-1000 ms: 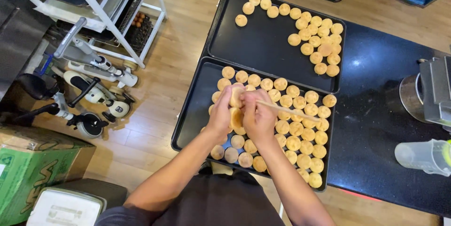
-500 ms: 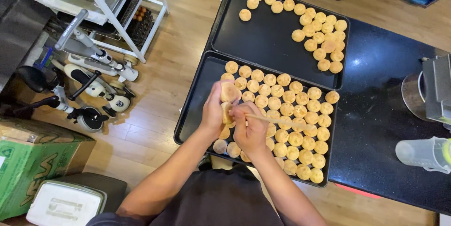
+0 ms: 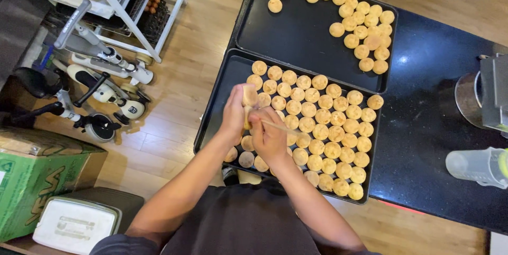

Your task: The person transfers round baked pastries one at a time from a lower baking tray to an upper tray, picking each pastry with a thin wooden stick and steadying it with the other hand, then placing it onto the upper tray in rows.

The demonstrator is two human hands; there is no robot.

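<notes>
Held in the grip of the left hand [image 3: 234, 114] is one small round golden-brown pastry puff [image 3: 249, 95], raised just above the near tray with the fingers closed around its lower part. Right hand [image 3: 268, 137] sits just beside the left, its fingers pinched shut on a thin pale wooden stick [image 3: 280, 127] that lies nearly level and points to the right, its near end meeting the puff's underside. Both hands hover over the left part of the near black rectangular baking tray [image 3: 216, 108], which is packed with rows of the same round puffs [image 3: 328, 133]; a few of them are hidden under the wrists. Touching its far edge is a second black baking tray [image 3: 296, 38], holding a looser cluster of puffs [image 3: 360, 27] along its right and upper sides, the rest of it bare. Both trays rest on a dark glossy tabletop [image 3: 428, 106]. On the right of the tabletop lies a clear plastic bottle [image 3: 476, 166] on its side. On the wooden floor [image 3: 185, 75] to the left stand a small white and black ride-on toy [image 3: 100, 91] and a green cardboard box [image 3: 32, 181].
</notes>
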